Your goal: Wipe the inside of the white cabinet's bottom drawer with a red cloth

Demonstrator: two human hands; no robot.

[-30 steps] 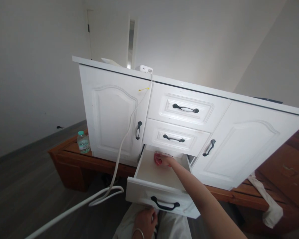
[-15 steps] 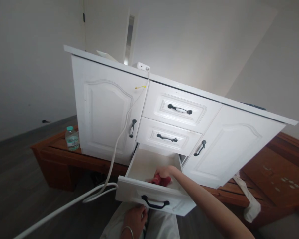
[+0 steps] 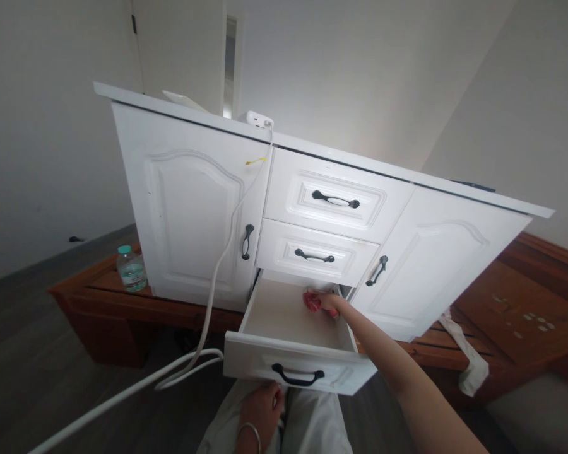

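The lowest drawer (image 3: 269,315) of a white cabinet is pulled out, and its front panel (image 3: 246,359) carries a black handle (image 3: 297,375). Inside, near the back right, my right hand (image 3: 329,302) is closed around a crumpled red cloth (image 3: 312,301) pressed against the drawer bottom. Part of the cloth shows on both sides of the fingers. Just below the front panel, by my knees, my left hand (image 3: 262,407) is loosely curled into a fist; no object shows in it. A bracelet circles that wrist.
The white cabinet (image 3: 194,208) stands on a brown wooden bench (image 3: 94,302). A water bottle (image 3: 131,270) is at its left, and a white cloth (image 3: 468,359) hangs at the right. A white cable (image 3: 213,284) runs down from a power strip (image 3: 259,120) past the drawer's left side.
My right hand has moved with the red cloth from the drawer's front toward its back right. My left hand stays below the front panel. The view has shifted slightly.
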